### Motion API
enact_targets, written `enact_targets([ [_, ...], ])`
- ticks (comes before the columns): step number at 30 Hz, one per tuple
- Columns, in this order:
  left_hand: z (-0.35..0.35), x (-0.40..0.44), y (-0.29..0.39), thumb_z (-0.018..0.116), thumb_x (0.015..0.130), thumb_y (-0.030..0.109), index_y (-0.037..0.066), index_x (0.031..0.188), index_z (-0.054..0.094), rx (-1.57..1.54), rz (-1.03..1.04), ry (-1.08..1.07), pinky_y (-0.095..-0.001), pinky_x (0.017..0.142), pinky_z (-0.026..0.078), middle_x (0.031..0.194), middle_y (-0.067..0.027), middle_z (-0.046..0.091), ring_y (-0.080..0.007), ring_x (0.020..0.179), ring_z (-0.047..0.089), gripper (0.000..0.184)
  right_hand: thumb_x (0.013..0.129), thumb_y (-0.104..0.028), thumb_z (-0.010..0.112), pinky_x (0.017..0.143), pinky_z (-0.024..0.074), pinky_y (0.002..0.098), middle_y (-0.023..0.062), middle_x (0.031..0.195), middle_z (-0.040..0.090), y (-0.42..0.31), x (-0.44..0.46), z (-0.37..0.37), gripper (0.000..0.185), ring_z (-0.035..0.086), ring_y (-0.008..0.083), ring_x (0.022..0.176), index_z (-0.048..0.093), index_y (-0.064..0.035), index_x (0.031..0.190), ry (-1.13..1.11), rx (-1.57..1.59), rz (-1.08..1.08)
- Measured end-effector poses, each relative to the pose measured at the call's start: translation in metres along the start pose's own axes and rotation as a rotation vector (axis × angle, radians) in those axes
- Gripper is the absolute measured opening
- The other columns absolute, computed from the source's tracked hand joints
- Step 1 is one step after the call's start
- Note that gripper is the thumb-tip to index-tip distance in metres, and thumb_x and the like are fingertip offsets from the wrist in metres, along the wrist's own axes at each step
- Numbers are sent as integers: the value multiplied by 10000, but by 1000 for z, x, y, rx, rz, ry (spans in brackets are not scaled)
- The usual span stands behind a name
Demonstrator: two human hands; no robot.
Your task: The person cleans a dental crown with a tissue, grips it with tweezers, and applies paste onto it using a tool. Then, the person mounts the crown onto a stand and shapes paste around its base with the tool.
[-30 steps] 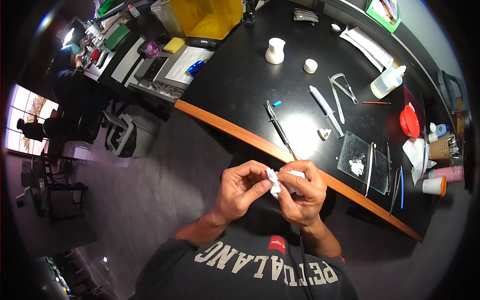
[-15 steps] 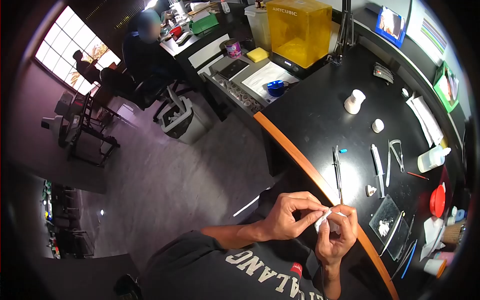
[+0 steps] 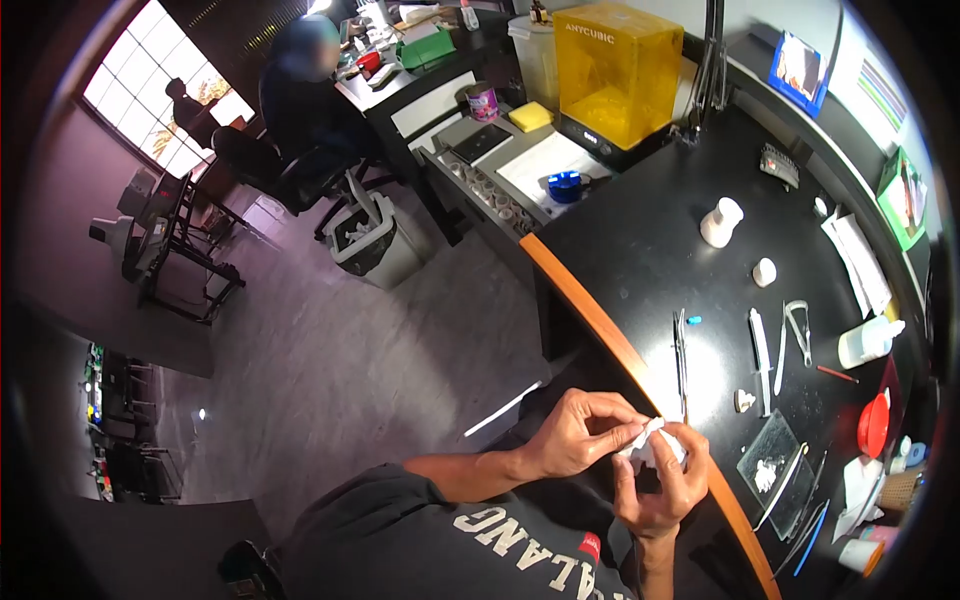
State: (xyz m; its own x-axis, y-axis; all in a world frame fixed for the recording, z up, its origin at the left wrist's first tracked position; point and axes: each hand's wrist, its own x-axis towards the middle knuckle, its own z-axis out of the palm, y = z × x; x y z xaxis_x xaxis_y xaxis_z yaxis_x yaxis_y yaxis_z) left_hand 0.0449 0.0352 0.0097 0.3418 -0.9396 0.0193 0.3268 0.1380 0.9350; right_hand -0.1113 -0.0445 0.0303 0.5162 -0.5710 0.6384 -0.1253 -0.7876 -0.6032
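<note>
My left hand [image 3: 583, 432] pinches one edge of a crumpled white tissue [image 3: 655, 447] between thumb and fingers. The tissue's other side is held by my right hand [image 3: 665, 487], its fingers bent around it. Both hands are close together at the wooden edge of the black table [image 3: 600, 330]. Whether anything lies inside the tissue is hidden. Beyond the hands, tweezers [image 3: 681, 365], a syringe [image 3: 759, 350] and a small tooth model [image 3: 744, 401] lie on the table. A glass slab [image 3: 778, 472] with white material is to the right.
A white bottle [image 3: 721, 222], a red bowl [image 3: 873, 425], a clear bottle [image 3: 868, 342] and a caliper [image 3: 797, 335] stand or lie on the table. A yellow-covered machine [image 3: 617, 75] is behind. On the floor is a bin [image 3: 385, 245]; a seated person [image 3: 305, 100] is at another bench.
The view has swung left, so the table appears farther right. My hands have stayed together on the tissue, and their fingers have shifted on it.
</note>
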Motion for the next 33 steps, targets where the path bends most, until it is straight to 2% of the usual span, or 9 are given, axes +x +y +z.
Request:
enact_targets([
  [4, -4, 0, -9, 734, 1005, 9, -35, 1092, 805, 133, 69, -58, -274, 819, 568, 1016, -99, 768, -136, 938, 719, 120, 684, 151, 780, 728, 578, 363, 206, 1039, 694, 14, -11, 6, 373, 719, 321, 857, 769, 0, 1025, 62, -72, -46],
  [7, 0, 0, -10, 739, 995, 2, -17, 1104, 811, 230, 185, -40, -271, 763, 555, 997, -101, 760, -131, 882, 708, 131, 685, 164, 732, 669, 550, 335, 186, 1011, 688, 14, -7, 4, 346, 703, 295, 824, 754, -5, 985, 60, -56, -27],
  [10, 6, 1, -8, 754, 970, -19, 6, 1118, 816, 312, 348, 2, -290, 733, 561, 995, -116, 756, -168, 856, 718, 162, 789, 163, 635, 634, 500, 281, 142, 1012, 615, 7, -12, -4, 297, 641, 189, 759, 710, 26, 1042, -58, 112, 241],
  [11, 8, 2, -9, 760, 963, -20, 12, 1121, 817, 321, 406, 7, -296, 727, 563, 999, -116, 756, -178, 851, 720, 171, 861, 115, 667, 587, 451, 235, 104, 1009, 581, 13, -14, -3, 172, 582, 112, 710, 699, 51, 1017, -44, 99, 180],
  [15, -2, 13, -9, 802, 926, 6, 61, 1171, 815, 416, 657, -88, -332, 711, 566, 1028, -102, 758, -222, 852, 726, 252, 970, -55, 751, 590, 446, 224, 88, 1008, 597, 6, -12, -9, 123, 574, 89, 709, 698, 56, 982, -40, 394, 477],
  [21, -10, 16, -6, 807, 931, 34, 43, 1150, 810, 402, 590, -98, -329, 723, 565, 1005, -99, 764, -218, 866, 732, 219, 929, -28, 743, 672, 479, 240, 98, 978, 608, -1, -6, 4, 111, 616, 139, 802, 690, 41, 997, 64, 367, 461],
  [24, -14, 14, -5, 795, 942, 24, 28, 1136, 808, 337, 500, -82, -323, 735, 568, 1002, -108, 769, -214, 874, 741, 195, 845, 81, 690, 713, 499, 289, 118, 978, 610, -3, 7, 14, 209, 631, 210, 845, 710, 26, 1046, 81, 92, 104],
  [28, -16, 9, -2, 782, 951, 14, 17, 1124, 810, 299, 389, -52, -321, 748, 571, 1005, -113, 774, -212, 877, 747, 176, 771, 149, 647, 730, 525, 356, 162, 1000, 633, -2, 3, 15, 385, 657, 279, 862, 750, -29, 1097, 11, -61, 26],
  [33, -14, 12, 2, 788, 947, 15, 21, 1103, 824, 377, 481, -4, -314, 743, 575, 992, -112, 772, -209, 866, 747, 160, 851, 84, 667, 721, 524, 358, 156, 953, 652, -1, 4, 20, 151, 665, 282, 840, 697, 33, 990, 85, -36, 85],
])
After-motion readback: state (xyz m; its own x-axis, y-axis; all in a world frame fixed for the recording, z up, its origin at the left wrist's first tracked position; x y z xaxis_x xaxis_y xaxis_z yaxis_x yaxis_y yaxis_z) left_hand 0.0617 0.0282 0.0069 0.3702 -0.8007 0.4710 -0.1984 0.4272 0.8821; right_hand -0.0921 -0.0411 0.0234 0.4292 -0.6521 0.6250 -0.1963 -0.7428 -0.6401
